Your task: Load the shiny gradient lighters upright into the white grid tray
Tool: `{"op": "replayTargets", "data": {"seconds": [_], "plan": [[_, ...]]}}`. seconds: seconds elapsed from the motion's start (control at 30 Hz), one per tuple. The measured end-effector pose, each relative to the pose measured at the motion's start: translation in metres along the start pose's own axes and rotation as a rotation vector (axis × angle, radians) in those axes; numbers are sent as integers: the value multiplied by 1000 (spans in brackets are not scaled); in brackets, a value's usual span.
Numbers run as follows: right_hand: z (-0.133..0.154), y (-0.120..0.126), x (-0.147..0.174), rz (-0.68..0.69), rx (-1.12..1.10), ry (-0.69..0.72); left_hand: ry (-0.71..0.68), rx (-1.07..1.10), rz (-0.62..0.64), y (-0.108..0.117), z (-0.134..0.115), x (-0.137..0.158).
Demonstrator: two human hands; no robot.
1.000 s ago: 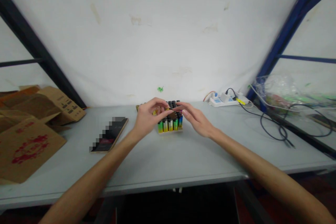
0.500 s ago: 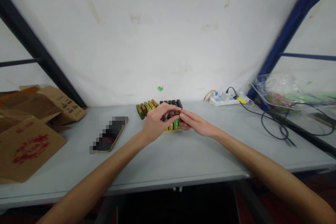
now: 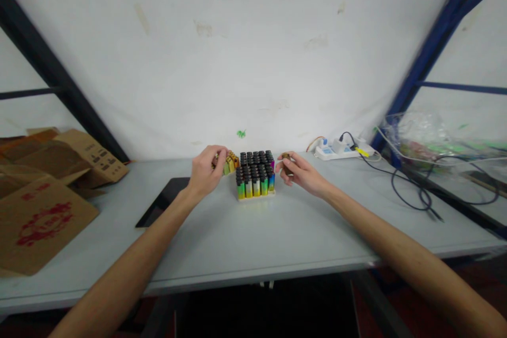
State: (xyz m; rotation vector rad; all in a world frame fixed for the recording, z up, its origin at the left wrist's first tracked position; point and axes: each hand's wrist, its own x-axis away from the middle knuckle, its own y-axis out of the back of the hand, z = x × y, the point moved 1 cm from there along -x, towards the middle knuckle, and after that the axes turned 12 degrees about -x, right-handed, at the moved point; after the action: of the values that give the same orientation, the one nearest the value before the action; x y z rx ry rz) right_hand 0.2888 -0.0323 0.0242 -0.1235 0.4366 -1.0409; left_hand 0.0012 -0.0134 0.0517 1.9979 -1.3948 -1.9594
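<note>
Several rows of black-topped lighters (image 3: 256, 186) stand upright in a pale tray, their bodies green, yellow, white and blue. To their left is a group of gold-topped cylindrical pieces (image 3: 231, 163), partly covered by my left hand (image 3: 206, 170). My left fingers are bent together at the left side of that group; what they pinch, if anything, is hidden. My right hand (image 3: 300, 173), just right of the lighters and apart from them, has its fingers curled round a small brown piece (image 3: 285, 156), too small to name.
A dark flat tablet or phone (image 3: 164, 202) lies left of my left forearm. Opened cardboard boxes (image 3: 51, 222) fill the table's left end. At the back right sit a white power strip (image 3: 336, 149), a black cable (image 3: 412, 198) and clear plastic wrapping (image 3: 423, 132).
My hands were together over the lighters and have parted. The left moved left to the gold-topped pieces, the right moved right with the small brown piece. The lighters are now uncovered.
</note>
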Motion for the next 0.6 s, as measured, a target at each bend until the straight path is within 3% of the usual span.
{"op": "replayTargets", "data": {"seconds": [0.17,0.33,0.6], "plan": [[-2,10,-1,-105,-37,-92,54,-36,22,-4,18,1],[-6,11,2,-213,20,-148,33,-56,66,-8,19,3],[-21,8,1,-277,24,-175,49,-84,98,-8,21,3]]}}
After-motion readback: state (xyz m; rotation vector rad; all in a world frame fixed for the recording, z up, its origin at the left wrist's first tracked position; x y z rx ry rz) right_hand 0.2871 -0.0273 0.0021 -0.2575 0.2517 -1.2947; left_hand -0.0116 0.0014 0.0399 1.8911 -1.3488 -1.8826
